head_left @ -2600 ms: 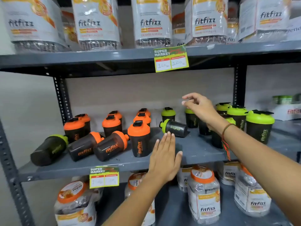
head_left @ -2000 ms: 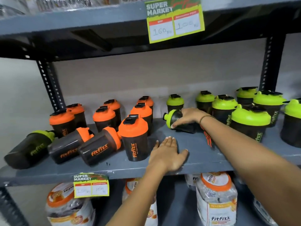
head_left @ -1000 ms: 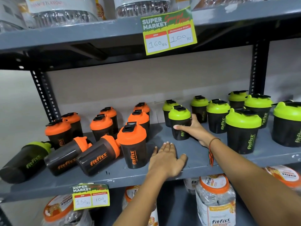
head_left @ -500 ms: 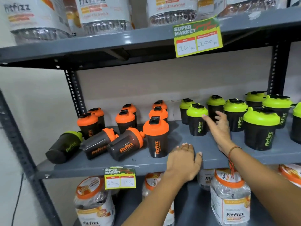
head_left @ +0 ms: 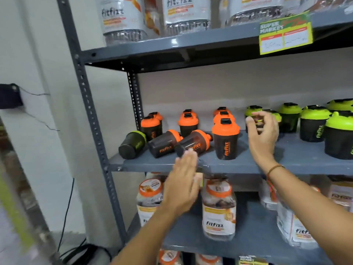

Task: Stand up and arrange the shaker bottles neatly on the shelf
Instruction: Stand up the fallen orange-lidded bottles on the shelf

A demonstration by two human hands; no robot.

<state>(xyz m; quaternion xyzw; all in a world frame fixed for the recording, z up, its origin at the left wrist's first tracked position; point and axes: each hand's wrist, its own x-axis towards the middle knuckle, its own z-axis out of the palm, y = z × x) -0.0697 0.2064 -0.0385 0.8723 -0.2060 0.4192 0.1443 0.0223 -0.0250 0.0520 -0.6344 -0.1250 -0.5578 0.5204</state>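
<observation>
The middle shelf (head_left: 286, 165), a grey metal board with a thin front lip, is serving as the reference. Bare board is lying open along its front edge to the right of the upright orange-lidded shaker (head_left: 226, 139), reaching toward the green-lidded shakers (head_left: 313, 124) standing at the right; the rear rows are leaving little room. At the shelf's left end three shakers are lying on their sides, close to the perforated steel upright (head_left: 91, 119): a toppled green-lidded shaker (head_left: 132, 144) outermost, then a toppled orange-lidded shaker (head_left: 165, 143), then a second toppled orange shaker (head_left: 194, 143) touching the upright one. All bodies are dark, smoky, tapered plastic with domed lids and black flip caps. Behind them, upright orange-lidded shakers (head_left: 188, 122) are standing in pairs. The left hand (head_left: 182, 185) is hovering flat before the shelf's front lip, fingers straight and together, gripping nothing, fingertips just below the second toppled orange shaker. The right hand (head_left: 262, 134) is hanging above the open board, fingers loosely curled and spread, empty, in front of a blurred green shaker. A price tag (head_left: 285, 33) is hanging from the board above.
</observation>
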